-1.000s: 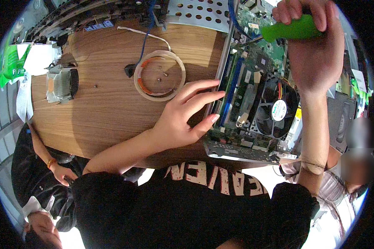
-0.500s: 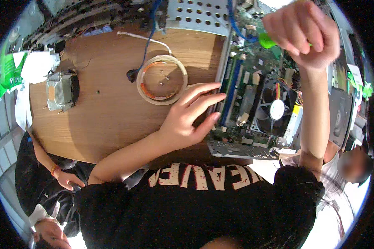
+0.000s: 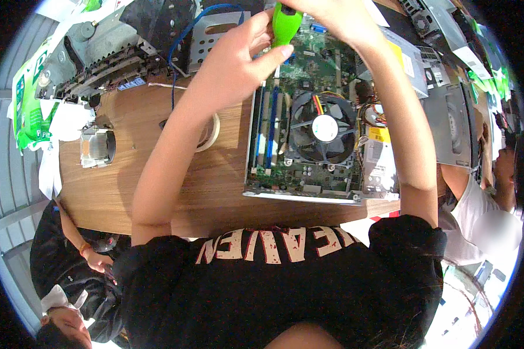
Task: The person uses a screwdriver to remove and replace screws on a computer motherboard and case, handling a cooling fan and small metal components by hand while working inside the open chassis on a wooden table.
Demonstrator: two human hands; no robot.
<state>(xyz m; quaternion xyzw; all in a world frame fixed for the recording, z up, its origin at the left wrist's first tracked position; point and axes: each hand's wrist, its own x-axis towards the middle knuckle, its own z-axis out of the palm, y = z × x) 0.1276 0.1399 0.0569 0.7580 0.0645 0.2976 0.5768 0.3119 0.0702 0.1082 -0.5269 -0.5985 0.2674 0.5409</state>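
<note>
A screwdriver with a bright green handle (image 3: 286,27) stands over the far part of an open computer case, its tip hidden. My right hand (image 3: 326,13) is closed at the top of this handle, partly cut off by the picture's upper edge. From the left, my left hand (image 3: 230,67) has its thumb and curled fingers around the lower handle. Beneath lies the green motherboard (image 3: 314,68) with blue memory slots (image 3: 273,125). A black cooling fan (image 3: 325,129) with a white hub sits on it, nearer to me.
Left on the wooden table (image 3: 128,192) stands a metal heat sink (image 3: 96,146). A roll of tape (image 3: 211,135) lies partly behind my left forearm. Metal computer parts (image 3: 116,35) and a blue cable (image 3: 172,61) are at the far left. Other people (image 3: 78,267) sit at both sides.
My left hand has left the case's edge and come up to the screwdriver. My right hand has brought the green handle leftward. The whole view has shifted.
</note>
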